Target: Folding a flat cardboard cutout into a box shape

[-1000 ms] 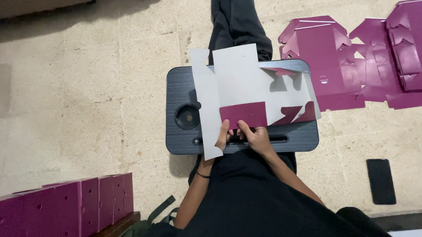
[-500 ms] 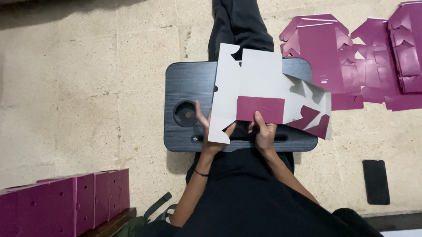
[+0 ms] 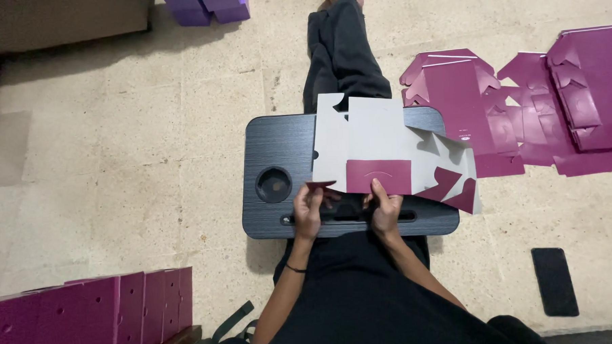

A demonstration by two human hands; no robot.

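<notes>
Item: flat die-cut carton blank (image 3: 379,139), grey inner face up with maroon flaps turned over along its near edge, lying on a dark lap desk (image 3: 278,142) that is sitting across the person's outstretched legs; left hand (image 3: 309,209) is pinching a small maroon corner flap at the blank's near left edge, fingers curled around it; right hand (image 3: 386,208) is gripping the near edge under the folded maroon front panel, thumb pressing on top. Folding is looking early: one front panel and two right-hand flaps are turned up, while the walls are still lying flat and nothing is standing as a box. Surrounding stock: unfolded maroon blanks (image 3: 520,97) are spreading over the floor well to the right, apparently waiting; a row of maroon assembled boxes (image 3: 87,319) is standing at lower left, apparently finished; purple boxes (image 3: 205,6) are sitting far ahead; a black phone (image 3: 554,281) is lying on the floor near the right knee
</notes>
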